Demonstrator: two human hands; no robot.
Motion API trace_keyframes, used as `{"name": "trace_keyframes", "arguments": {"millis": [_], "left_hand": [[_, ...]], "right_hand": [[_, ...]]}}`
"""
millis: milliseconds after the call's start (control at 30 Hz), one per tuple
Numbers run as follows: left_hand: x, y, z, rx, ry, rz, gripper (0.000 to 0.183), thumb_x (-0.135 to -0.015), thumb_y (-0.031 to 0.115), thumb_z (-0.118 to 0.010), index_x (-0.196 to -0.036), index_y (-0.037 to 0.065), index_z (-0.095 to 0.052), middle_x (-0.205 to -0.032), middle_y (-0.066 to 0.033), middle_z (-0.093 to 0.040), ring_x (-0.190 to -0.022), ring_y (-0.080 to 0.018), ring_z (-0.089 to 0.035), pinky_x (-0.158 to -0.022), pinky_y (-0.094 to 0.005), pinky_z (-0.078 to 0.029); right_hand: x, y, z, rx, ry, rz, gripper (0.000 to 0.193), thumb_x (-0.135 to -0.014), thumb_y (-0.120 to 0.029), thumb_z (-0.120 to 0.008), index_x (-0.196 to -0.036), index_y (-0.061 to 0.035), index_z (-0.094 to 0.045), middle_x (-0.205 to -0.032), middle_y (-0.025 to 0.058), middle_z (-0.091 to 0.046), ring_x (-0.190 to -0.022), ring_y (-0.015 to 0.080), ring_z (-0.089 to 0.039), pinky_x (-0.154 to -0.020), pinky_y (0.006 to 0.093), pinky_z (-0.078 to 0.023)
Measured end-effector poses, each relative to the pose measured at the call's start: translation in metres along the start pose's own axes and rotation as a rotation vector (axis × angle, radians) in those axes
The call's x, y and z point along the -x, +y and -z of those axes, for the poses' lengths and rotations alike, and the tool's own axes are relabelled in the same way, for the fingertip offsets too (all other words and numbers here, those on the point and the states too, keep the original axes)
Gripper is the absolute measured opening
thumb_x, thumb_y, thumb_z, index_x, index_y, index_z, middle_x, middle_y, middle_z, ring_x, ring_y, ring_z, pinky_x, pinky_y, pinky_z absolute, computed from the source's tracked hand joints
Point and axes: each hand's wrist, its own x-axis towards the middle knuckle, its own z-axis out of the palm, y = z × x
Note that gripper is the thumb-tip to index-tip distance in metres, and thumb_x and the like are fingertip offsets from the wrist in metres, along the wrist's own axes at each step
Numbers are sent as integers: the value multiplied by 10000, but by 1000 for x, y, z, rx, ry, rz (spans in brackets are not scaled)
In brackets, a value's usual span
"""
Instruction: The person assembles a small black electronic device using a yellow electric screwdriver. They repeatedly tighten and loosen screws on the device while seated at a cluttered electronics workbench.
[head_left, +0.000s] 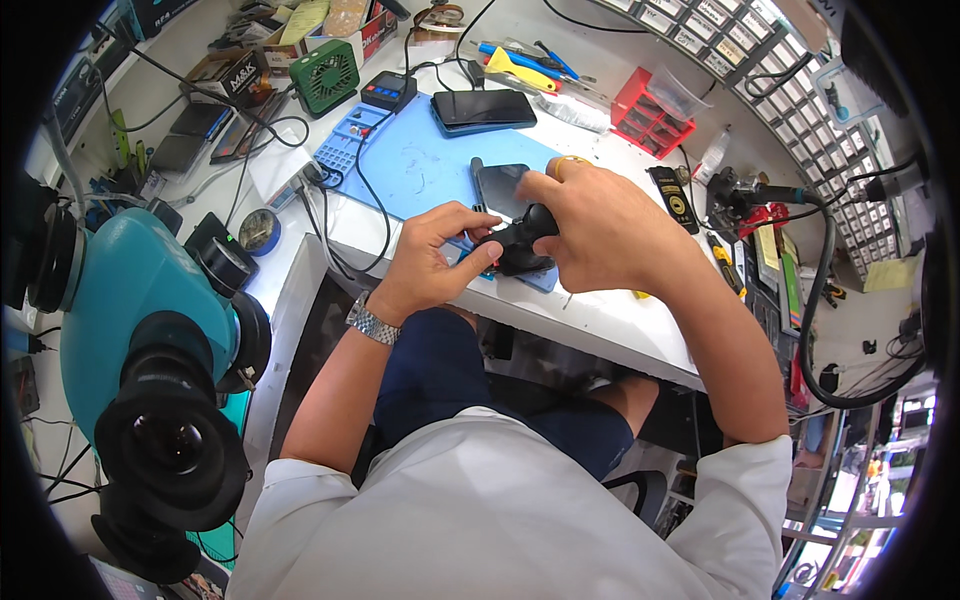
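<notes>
At the front edge of the bench, my two hands hold a rounded black object (522, 240) shaped like a game controller. My left hand (437, 252) is closed at its left end, thumb and fingertips pressing on it near a small red spot. From the right, my right hand (600, 220) curls over it, thumb on its near side and index finger bent above. Just beyond lies a dark phone-shaped piece (503, 186) on the blue mat (420, 165), partly hidden by my right fingers. Part of a smaller blue pad (543, 279) shows under the object.
A black phone (484, 110) lies at the mat's far edge. Beyond stand a green fan (325, 77), yellow and blue hand tools (522, 70) and a red drawer box (650, 117). A teal microscope (140, 290) fills the left. A cable (822, 300) hangs at the right.
</notes>
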Motion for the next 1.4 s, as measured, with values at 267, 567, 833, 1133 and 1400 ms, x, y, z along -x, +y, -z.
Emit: {"name": "trace_keyframes", "arguments": {"millis": [267, 567, 833, 1133, 1400], "left_hand": [[-1, -1, 0, -20, 3, -15, 376, -953, 145, -924, -1306, 39, -852, -990, -83, -813, -910, -183, -755, -832, -326, -561], [-1, 0, 1, 2, -8, 19, 396, -962, 151, -915, -1327, 19, -838, -992, -89, -791, -927, -186, -715, -870, -339, -566], [0, -1, 2, -2, -18, 23, 415, -950, 115, -914, -1345, 18, -838, -993, -83, -786, -928, -175, -702, -877, -333, -564], [-1, -4, -2, -29, 19, 3, 382, -930, 120, -931, -1297, 42, -858, -980, -72, -815, -876, -169, -737, -812, -316, -566], [0, -6, -2, -63, -3, 36, 352, -946, 104, -910, -1277, 3, -845, -1009, -96, -807, -909, -192, -727, -850, -327, -576]], "right_hand": [[2, -1, 1, 4, -30, -55, 484, -870, -238, -921, -1254, 13, -766, -1114, 254, -740, -1006, 468, -751, -888, 538, -591], [3, -1, 0, -19, -7, -23, 442, -867, -225, -918, -1182, 37, -751, -1094, 264, -732, -1027, 467, -749, -890, 542, -598], [2, -2, 0, 2, -19, -47, 402, -880, -250, -927, -1070, 52, -742, -1010, 272, -749, -1018, 471, -761, -909, 537, -618], [17, 52, -5, -428, 114, -186, 474, -945, -268, -954, -1244, 65, -796, -1018, 268, -805, -1027, 426, -800, -912, 508, -624], [26, 90, -107, -291, 106, -133, 304, -869, 43, -808, -1170, -1, -796, -1075, 223, -788, -1097, 420, -788, -977, 492, -632]]}}
